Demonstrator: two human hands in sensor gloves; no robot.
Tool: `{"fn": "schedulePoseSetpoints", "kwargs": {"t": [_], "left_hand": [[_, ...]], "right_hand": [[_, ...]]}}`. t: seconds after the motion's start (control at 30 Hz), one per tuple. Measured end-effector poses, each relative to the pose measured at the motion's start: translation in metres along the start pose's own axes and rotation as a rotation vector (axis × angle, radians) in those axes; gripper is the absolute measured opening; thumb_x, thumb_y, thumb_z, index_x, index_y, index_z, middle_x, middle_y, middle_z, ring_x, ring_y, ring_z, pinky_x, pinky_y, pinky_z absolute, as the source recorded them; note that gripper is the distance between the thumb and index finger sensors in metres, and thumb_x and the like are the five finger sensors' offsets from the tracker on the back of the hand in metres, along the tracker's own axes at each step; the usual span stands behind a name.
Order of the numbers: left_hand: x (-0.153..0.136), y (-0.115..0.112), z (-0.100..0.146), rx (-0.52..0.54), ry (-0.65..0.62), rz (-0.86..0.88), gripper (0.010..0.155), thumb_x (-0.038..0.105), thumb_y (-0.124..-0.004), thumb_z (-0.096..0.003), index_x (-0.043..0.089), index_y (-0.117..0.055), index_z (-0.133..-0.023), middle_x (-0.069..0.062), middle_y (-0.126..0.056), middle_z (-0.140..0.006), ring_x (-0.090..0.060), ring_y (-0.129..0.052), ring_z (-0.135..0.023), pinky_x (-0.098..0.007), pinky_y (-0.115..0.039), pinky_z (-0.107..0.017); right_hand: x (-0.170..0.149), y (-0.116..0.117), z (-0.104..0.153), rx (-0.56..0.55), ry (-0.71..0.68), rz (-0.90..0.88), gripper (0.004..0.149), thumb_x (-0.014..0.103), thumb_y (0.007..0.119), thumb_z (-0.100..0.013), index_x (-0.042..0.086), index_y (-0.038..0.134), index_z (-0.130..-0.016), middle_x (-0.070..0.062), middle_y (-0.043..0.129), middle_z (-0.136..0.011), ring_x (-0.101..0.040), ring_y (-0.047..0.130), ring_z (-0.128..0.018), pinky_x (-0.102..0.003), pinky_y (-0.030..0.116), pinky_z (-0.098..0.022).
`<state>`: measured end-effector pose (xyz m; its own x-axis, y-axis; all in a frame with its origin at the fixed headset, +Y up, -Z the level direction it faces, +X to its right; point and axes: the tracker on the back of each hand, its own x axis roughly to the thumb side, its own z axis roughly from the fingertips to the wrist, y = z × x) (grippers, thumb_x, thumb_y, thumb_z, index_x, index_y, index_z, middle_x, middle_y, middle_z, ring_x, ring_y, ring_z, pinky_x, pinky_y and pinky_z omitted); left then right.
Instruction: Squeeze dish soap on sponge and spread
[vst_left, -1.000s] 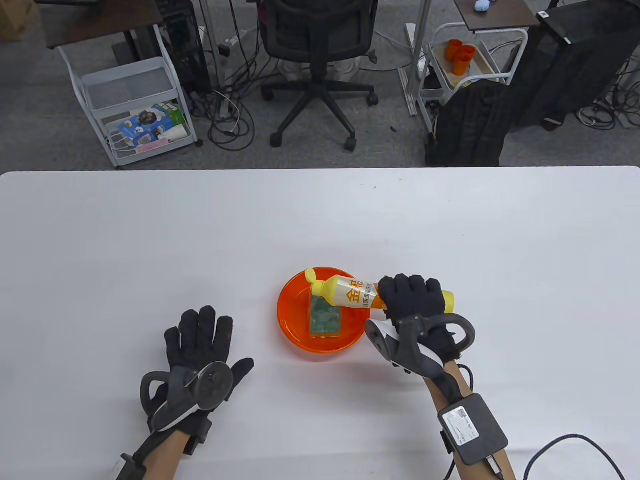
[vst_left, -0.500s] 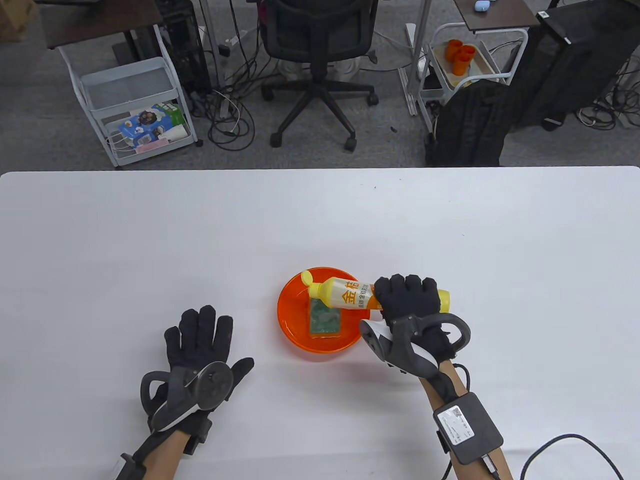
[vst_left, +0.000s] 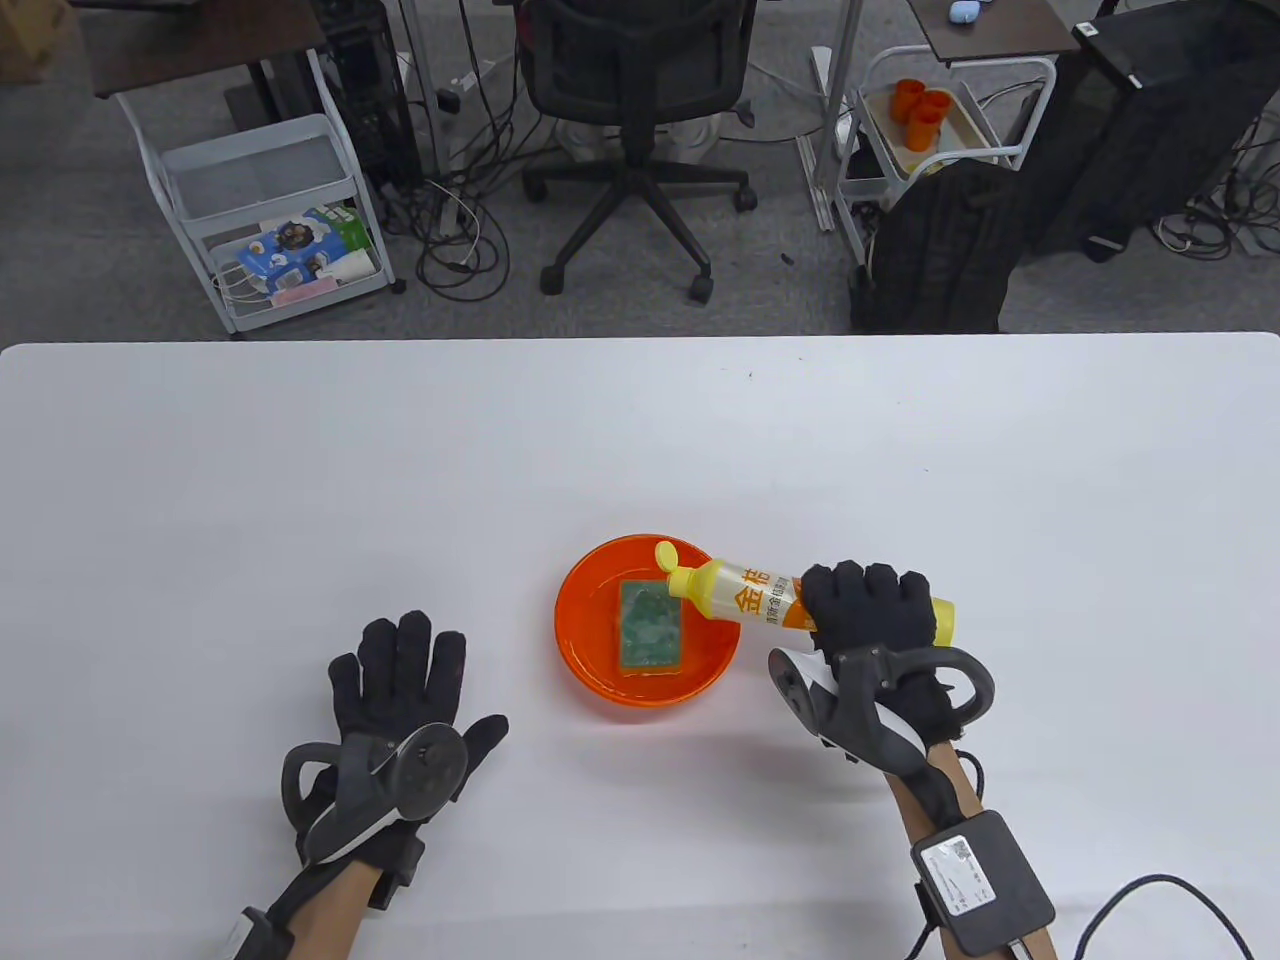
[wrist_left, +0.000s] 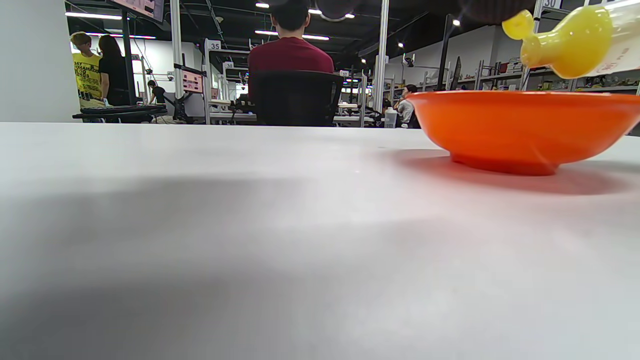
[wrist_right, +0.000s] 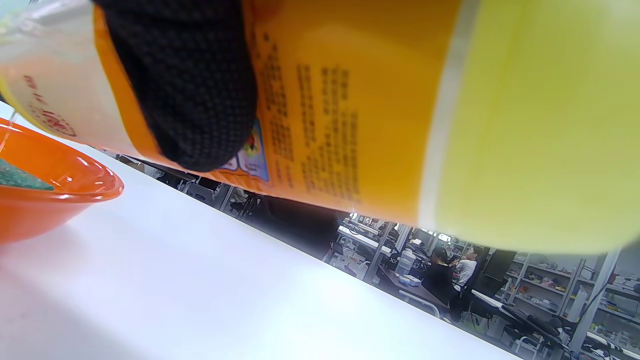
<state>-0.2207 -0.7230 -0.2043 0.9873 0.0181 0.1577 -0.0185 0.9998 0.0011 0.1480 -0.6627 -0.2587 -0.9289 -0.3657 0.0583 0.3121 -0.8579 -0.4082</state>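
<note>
A green sponge (vst_left: 650, 626) lies in an orange bowl (vst_left: 590, 670) near the table's front middle. My right hand (vst_left: 868, 612) grips a yellow dish soap bottle (vst_left: 745, 597), held on its side above the bowl's right rim. Its open flip cap (vst_left: 668, 555) points left, over the sponge's upper right corner. The bottle fills the right wrist view (wrist_right: 350, 110), with a gloved finger (wrist_right: 190, 85) across it. My left hand (vst_left: 400, 690) rests flat on the table, fingers spread, empty, left of the bowl. The left wrist view shows the bowl (wrist_left: 520, 125) and the bottle's neck (wrist_left: 565, 40).
The white table (vst_left: 300, 480) stretches wide around the bowl. Behind its far edge stand an office chair (vst_left: 630, 110), a wire cart (vst_left: 270, 220) and a black bag (vst_left: 940, 250) on the floor. A cable (vst_left: 1150, 900) trails from my right forearm.
My right hand has drawn the bottle to the right, so its nozzle moved from over the sponge's top left to the bowl's right side. The left hand has not moved.
</note>
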Motion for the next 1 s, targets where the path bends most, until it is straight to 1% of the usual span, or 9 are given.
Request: {"fn": "schedulePoseSetpoints", "kwargs": {"t": [0.23,0.43,0.67,1.0], "left_hand": [[0.0,0.0,0.0,0.0,0.01,-0.003,0.087,0.067,-0.056,-0.0523,0.016,-0.034,-0.12,-0.023,-0.028,-0.128,-0.054,-0.028,-0.116,-0.072,-0.03,-0.078],[-0.001,0.0,0.0,0.0,0.018,-0.002,0.087,0.067,-0.057,-0.0523,0.016,-0.034,-0.12,-0.023,-0.028,-0.128,-0.054,-0.028,-0.115,-0.072,-0.03,-0.078],[-0.002,0.0,0.0,-0.001,0.027,-0.001,0.087,0.067,-0.057,-0.0522,0.016,-0.035,-0.12,-0.023,-0.028,-0.128,-0.054,-0.028,-0.116,-0.072,-0.029,-0.078],[-0.003,0.0,0.0,-0.003,0.024,-0.004,0.087,0.067,-0.057,-0.0522,0.016,-0.035,-0.12,-0.023,-0.028,-0.128,-0.053,-0.028,-0.116,-0.071,-0.03,-0.078]], "right_hand": [[-0.009,-0.001,0.007,0.001,0.013,0.001,0.05,0.047,0.095,-0.046,0.03,0.082,-0.091,0.003,0.095,-0.092,-0.028,0.097,-0.082,-0.052,0.08,-0.066],[-0.005,-0.004,0.015,-0.016,-0.001,-0.017,0.05,0.047,0.096,-0.046,0.029,0.082,-0.091,0.003,0.095,-0.092,-0.028,0.098,-0.081,-0.053,0.081,-0.065],[0.009,-0.009,0.014,-0.027,-0.034,-0.029,0.05,0.047,0.096,-0.046,0.029,0.082,-0.091,0.003,0.095,-0.091,-0.028,0.098,-0.08,-0.052,0.081,-0.065],[0.037,-0.015,0.001,-0.047,-0.073,-0.047,0.05,0.047,0.096,-0.046,0.029,0.083,-0.091,0.002,0.096,-0.091,-0.028,0.098,-0.08,-0.052,0.081,-0.064]]}}
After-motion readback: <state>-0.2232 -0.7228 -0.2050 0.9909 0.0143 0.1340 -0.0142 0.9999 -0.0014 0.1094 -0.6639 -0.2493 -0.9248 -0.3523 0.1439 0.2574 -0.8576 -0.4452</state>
